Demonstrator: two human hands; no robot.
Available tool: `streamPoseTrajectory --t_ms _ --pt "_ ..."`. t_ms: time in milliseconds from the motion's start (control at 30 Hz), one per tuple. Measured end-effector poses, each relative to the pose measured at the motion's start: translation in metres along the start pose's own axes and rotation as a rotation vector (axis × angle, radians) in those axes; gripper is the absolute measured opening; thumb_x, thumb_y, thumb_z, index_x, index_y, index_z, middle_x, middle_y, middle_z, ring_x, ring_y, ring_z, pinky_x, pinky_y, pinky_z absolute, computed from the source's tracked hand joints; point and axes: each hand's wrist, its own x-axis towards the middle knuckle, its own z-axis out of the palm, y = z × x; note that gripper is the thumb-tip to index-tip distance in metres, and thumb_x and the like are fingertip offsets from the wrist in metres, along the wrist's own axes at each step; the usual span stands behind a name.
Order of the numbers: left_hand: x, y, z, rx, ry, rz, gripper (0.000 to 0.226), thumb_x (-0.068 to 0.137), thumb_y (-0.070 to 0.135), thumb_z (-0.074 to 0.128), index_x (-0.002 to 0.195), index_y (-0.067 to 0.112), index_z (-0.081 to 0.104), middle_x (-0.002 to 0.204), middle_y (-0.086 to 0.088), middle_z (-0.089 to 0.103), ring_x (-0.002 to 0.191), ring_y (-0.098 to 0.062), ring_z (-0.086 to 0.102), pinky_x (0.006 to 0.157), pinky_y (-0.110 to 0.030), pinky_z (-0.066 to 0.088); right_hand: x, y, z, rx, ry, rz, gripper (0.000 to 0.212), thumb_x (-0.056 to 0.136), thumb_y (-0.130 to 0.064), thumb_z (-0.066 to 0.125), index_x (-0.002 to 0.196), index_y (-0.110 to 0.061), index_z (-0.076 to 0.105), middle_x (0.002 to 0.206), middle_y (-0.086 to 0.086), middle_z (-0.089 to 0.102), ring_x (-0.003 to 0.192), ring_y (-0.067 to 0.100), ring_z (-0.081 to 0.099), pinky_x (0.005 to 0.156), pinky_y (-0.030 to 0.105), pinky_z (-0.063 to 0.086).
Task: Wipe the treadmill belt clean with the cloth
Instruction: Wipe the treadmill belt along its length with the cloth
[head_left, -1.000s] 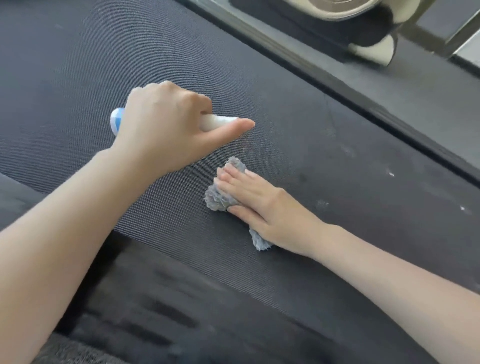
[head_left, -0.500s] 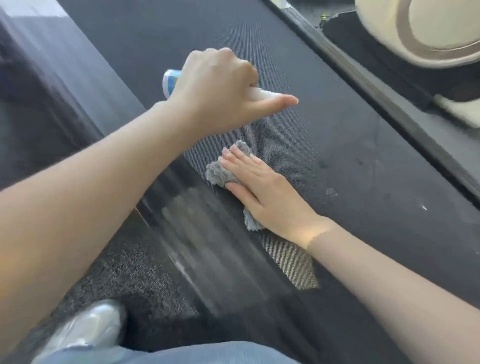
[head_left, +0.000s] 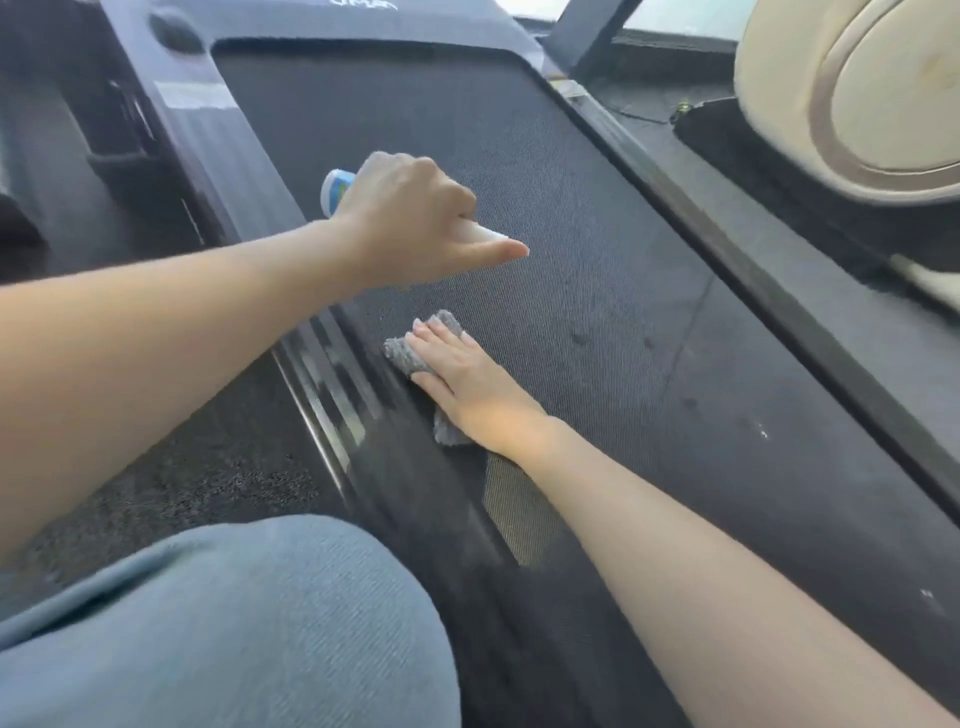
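The dark textured treadmill belt (head_left: 597, 218) runs from the near right to the far middle. A small grey cloth (head_left: 402, 356) lies on it close to the left side rail. My right hand (head_left: 462, 387) presses flat on the cloth with straight fingers and hides most of it. Above the belt my left hand (head_left: 410, 218) grips a white spray bottle (head_left: 337, 189) with a blue label, thumb stretched forward along its nozzle end. A few pale specks and smudges mark the belt to the right of the cloth.
The treadmill's left side rail (head_left: 322, 384) and right side rail (head_left: 727, 244) border the belt. A cream-coloured machine (head_left: 857, 93) stands at the far right. My knee in grey-blue trousers (head_left: 234, 623) fills the near left, over dark carpet (head_left: 208, 467).
The camera has pulled back and tilted up, showing the belt's far end. My right hand with the cloth has slid toward the left rail. My left hand keeps the bottle above the belt.
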Motion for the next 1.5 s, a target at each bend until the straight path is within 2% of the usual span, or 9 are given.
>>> streamPoseTrajectory --t_ms 133,400,567,800,1000,1300,1500 --pt "0.004 -0.002 0.027 0.015 0.052 0.01 0.086 0.07 0.087 0.011 0.063 0.016 0.057 0.064 -0.002 0.062 0.063 -0.026 0.058 0.057 -0.03 0.034 -0.002 0.006 0.012 -0.048 0.131 -0.045 0.048 0.101 -0.028 0.034 0.146 -0.014 0.026 0.155 -0.001 0.018 0.144 0.011 0.006 0.117 0.023 -0.001" --pt "0.011 -0.008 0.079 -0.085 0.174 0.015 0.07 0.076 0.082 0.024 0.054 0.017 0.04 0.053 -0.001 0.051 0.055 -0.026 0.051 0.055 -0.028 0.028 0.006 0.025 0.02 -0.063 0.212 -0.104 0.045 0.1 -0.024 0.037 0.143 -0.012 0.034 0.152 0.002 0.028 0.143 0.012 0.014 0.118 0.027 0.006" --pt "0.025 -0.013 0.093 -0.087 0.213 0.017 0.07 0.075 0.083 0.023 0.055 0.018 0.039 0.056 -0.007 0.058 0.058 -0.031 0.058 0.056 -0.029 0.028 0.008 0.035 0.023 -0.055 0.255 -0.147 0.044 0.099 -0.022 0.037 0.14 -0.008 0.038 0.15 0.007 0.034 0.142 0.016 0.019 0.118 0.029 0.011" --pt "0.036 -0.013 0.095 -0.089 0.209 0.016 0.076 0.077 0.083 0.023 0.054 0.014 0.043 0.052 -0.003 0.051 0.051 -0.025 0.048 0.056 -0.029 0.025 0.01 0.042 0.02 -0.095 0.26 -0.152 0.047 0.095 -0.023 0.034 0.139 -0.008 0.039 0.148 0.006 0.036 0.142 0.016 0.022 0.118 0.032 0.015" --pt "0.037 -0.016 0.102 -0.092 0.215 -0.022 0.076 0.077 0.085 0.02 0.059 0.016 0.048 0.057 -0.004 0.058 0.055 -0.026 0.053 0.057 -0.029 0.025 0.012 0.068 0.003 -0.103 0.246 -0.047 0.045 0.099 -0.02 0.039 0.143 -0.011 0.034 0.152 0.002 0.029 0.143 0.012 0.014 0.119 0.032 0.012" --pt "0.041 -0.016 0.102 -0.096 0.191 -0.044 0.086 0.075 0.086 0.018 0.062 0.012 0.058 0.058 -0.005 0.058 0.057 -0.028 0.055 0.06 -0.031 0.029 0.014 0.128 -0.02 -0.039 0.295 0.089 0.047 0.097 -0.015 0.043 0.143 -0.013 0.033 0.152 0.0 0.029 0.143 0.01 0.015 0.118 0.028 0.008" --pt "0.042 -0.01 0.099 -0.098 0.171 -0.022 0.081 0.074 0.085 0.019 0.058 0.013 0.051 0.057 -0.005 0.056 0.056 -0.027 0.049 0.059 -0.032 0.027 0.012 0.179 -0.041 -0.058 0.319 0.206 0.044 0.099 -0.013 0.039 0.143 -0.013 0.033 0.152 0.002 0.029 0.143 0.011 0.016 0.116 0.026 0.006"
